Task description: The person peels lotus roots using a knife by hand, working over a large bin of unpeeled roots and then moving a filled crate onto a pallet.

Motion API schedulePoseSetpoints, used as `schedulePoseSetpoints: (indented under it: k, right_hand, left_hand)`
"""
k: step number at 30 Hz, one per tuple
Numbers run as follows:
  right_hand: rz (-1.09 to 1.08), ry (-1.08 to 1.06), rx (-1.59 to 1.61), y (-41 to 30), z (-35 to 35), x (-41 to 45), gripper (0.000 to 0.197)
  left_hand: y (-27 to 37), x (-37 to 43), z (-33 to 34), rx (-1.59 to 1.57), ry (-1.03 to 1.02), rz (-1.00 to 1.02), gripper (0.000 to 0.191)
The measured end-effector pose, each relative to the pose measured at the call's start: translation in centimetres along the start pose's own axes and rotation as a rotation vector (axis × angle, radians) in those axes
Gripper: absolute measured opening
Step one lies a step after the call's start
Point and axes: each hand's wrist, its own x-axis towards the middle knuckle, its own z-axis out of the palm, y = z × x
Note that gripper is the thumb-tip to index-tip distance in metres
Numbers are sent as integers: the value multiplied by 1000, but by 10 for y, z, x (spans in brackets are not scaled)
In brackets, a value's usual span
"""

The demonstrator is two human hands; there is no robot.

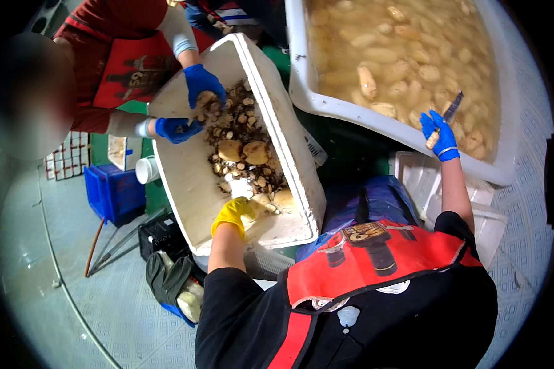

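Observation:
My left hand (233,214), in a yellow rubber glove, reaches into a white foam box (258,87). Its fingers are beside a pale lotus root piece (260,203); whether they grip it I cannot tell. Two thick root pieces (243,152) lie farther up the box among dark trimmings and small cut ends (248,117). My right hand (438,133), gloved in blue, is closed around a knife (452,108) with a light handle. The blade points up and away, over the near rim of a large white tub (374,117) of murky water where many pale roots (367,82) float.
Across the box, a co-worker's blue-gloved hands (204,87) handle trimmings. A blue crate (113,189), a white bucket (147,169) and a black crate (159,235) stand left. White foam boxes (466,207) sit below the tub's near corner. A hose (57,263) crosses the floor.

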Motion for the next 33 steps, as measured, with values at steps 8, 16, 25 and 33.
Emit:
schedulePoseSetpoints:
  k: [8,16,25,33]
  right_hand:
    - [22,37,-151,32,12,-56,34]
    - [18,-31,-157,59,48,-85,33]
    - [73,-144,-204,84,99,-94,37]
    - [67,-156,-181,80,106,-98,37]
  left_hand:
    - [-2,-38,-17,-122,-23,22,62]
    - [-10,-99,-53,-451,-200,50,59]
    - [-28,-35,-28,-928,-721,154,62]
    - [-9,-33,-1,-1108,-938,76,65]
